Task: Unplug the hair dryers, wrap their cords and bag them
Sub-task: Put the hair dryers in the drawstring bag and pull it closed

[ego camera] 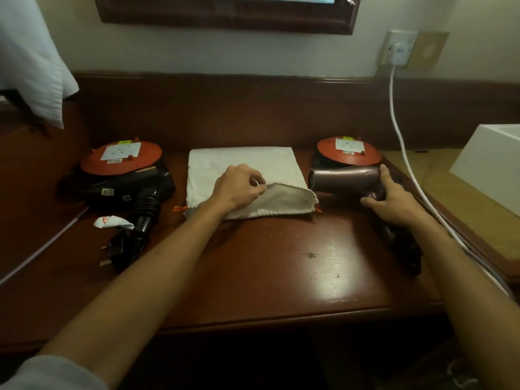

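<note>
Forearms are reaching over the surface (281, 271). Your right hand (394, 201) is gripping the dryer (346, 178) at its rear, and your left hand (239, 187) is pinching the bag (239, 159) mouth's upper edge, lifting it open. Barrel is lying crosswise, nozzle pointing left at the mouth, just beside it. Right hand is nearer; likely sliding it leftward next. Another dryer (126, 178) is lying far left, unbagged.

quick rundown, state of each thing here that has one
cloth bag: flat on desk, mouth lifted open
left hand: pinching the bag's upper edge
purple hair dryer: unbagged, nozzle toward bag mouth
right hand: gripping the purple dryer
black hair dryer: on desk, unbagged
black plug: unplugged
white plug: in wall socket
</note>
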### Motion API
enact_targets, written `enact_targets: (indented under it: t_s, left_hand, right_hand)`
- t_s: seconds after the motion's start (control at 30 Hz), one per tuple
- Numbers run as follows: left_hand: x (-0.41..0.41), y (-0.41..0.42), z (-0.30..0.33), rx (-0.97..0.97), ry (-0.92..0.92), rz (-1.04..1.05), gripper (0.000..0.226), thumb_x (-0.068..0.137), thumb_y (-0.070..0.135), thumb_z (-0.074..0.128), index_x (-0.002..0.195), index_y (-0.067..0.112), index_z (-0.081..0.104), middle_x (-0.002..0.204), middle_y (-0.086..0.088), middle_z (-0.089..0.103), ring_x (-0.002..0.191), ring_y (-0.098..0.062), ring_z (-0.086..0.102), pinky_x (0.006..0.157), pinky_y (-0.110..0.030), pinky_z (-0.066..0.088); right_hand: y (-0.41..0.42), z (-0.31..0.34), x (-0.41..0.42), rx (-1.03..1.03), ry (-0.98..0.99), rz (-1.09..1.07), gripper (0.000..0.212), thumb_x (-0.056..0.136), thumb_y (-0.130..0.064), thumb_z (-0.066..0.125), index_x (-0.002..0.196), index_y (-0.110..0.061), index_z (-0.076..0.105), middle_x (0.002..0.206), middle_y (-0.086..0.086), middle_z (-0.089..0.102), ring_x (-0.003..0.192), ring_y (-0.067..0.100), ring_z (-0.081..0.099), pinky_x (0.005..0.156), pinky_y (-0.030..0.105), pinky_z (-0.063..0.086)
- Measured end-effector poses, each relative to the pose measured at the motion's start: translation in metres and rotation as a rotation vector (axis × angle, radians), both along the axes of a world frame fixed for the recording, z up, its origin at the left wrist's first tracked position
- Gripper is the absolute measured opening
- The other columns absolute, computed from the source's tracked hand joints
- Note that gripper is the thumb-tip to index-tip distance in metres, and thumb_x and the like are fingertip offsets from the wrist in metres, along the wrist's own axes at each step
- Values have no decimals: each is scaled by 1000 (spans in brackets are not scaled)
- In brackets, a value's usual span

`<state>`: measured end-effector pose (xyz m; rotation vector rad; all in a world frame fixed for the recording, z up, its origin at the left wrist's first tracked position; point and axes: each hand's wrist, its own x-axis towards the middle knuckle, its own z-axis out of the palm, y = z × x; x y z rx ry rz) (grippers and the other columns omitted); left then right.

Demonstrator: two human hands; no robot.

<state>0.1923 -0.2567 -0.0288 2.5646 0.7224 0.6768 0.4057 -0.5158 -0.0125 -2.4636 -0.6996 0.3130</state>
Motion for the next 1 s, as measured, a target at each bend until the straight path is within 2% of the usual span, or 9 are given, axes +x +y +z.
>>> enact_targets:
  t_s: [0.1,0.2,0.3,0.37,0.47,0.57,0.7,0.87,1.0]
  left_hand:
    - [6,7,17,-63,-4,-51,17,91,32,76,100,19,82,89,0,76,79,-11,68,70,-29,58]
    - [13,5,37,-149,20,-141,14,91,22,76,102,15,81,87,1,74,77,-5,67,61,-14,46]
    - [18,4,55,-238,5,-201,16,90,23,78,104,16,80,88,-1,75,75,-7,67,58,-17,49]
    - [16,5,62,-293,-47,-232,12,89,27,79,98,20,80,78,1,73,67,-7,66,51,-21,50]
    - [12,3,67,-272,-58,-303,4,88,27,80,92,26,80,79,5,75,70,-5,68,60,-25,53]
    - [9,0,69,-235,-2,-341,6,90,26,78,95,26,80,91,5,76,90,-13,70,75,-32,58]
    - [7,-5,66,-181,36,-344,14,90,27,78,102,20,82,95,8,75,95,-12,70,82,-34,59]
    - [4,-3,65,-172,5,-337,16,90,26,78,103,19,82,97,4,77,95,-13,70,82,-37,60]
    - [6,-4,63,-175,-44,-337,14,90,29,78,101,21,82,96,5,77,95,-14,70,81,-36,60]
  right_hand:
    - [-13,4,-19,199,-3,110,98,94,-36,66,155,-47,-9,159,14,34,138,36,44,116,51,34]
    - [-19,23,-58,350,-23,327,98,92,-33,69,144,-66,-9,146,5,49,123,21,57,109,46,44]
    - [-12,33,-96,279,-40,528,99,91,-29,71,143,-69,-4,133,-11,45,99,4,62,84,16,53]
    - [1,30,-111,172,-28,583,98,91,-31,71,143,-71,-2,127,-9,48,89,10,67,69,15,56]
    - [25,15,-116,30,-28,603,95,91,-40,70,141,-74,-3,130,4,53,92,14,66,87,36,57]
    - [45,5,-113,-47,-47,541,95,90,-46,67,148,-64,-6,143,12,48,108,18,60,98,40,51]
    - [64,3,-108,-145,-47,455,102,91,-48,65,152,-50,-17,154,16,43,134,33,50,112,46,42]
    - [37,27,-111,-349,29,529,110,87,-47,73,155,-46,-14,166,8,23,148,31,31,117,42,31]
    - [16,5,-132,-328,-72,432,101,88,-33,71,156,-50,-2,152,9,41,130,31,48,107,44,45]
